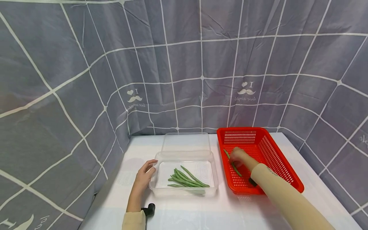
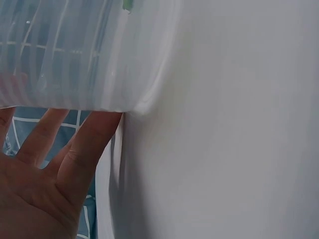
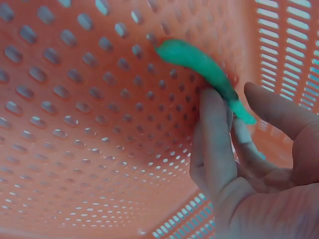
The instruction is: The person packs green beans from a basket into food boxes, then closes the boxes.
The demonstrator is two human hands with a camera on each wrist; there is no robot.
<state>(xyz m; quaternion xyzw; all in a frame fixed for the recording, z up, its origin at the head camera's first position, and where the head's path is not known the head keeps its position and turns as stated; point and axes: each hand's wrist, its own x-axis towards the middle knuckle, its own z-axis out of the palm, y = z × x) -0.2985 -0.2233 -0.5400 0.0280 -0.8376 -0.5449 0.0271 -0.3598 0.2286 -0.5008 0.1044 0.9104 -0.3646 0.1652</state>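
In the head view, my left hand [image 1: 142,179] rests at the left wall of a clear plastic container [image 1: 215,179] with several green beans [image 1: 185,179] in it. In the left wrist view, extended fingers [image 2: 89,144] meet the container's edge [image 2: 84,94], their tips hidden behind it. Down inside the red basket [image 1: 276,159], my right hand [image 1: 240,158] reaches to a green bean [image 1: 237,171] by the left side. In the right wrist view, its fingertips touch the bean [image 3: 192,57], while the thumb [image 3: 279,109] stands a small gap away.
A clear lid [image 1: 186,142] lies behind the container on the white table [image 1: 178,214]. A grey checked curtain [image 1: 184,64] hangs around the back and sides. A black wrist camera [image 1: 149,209] sits near the table's front left.
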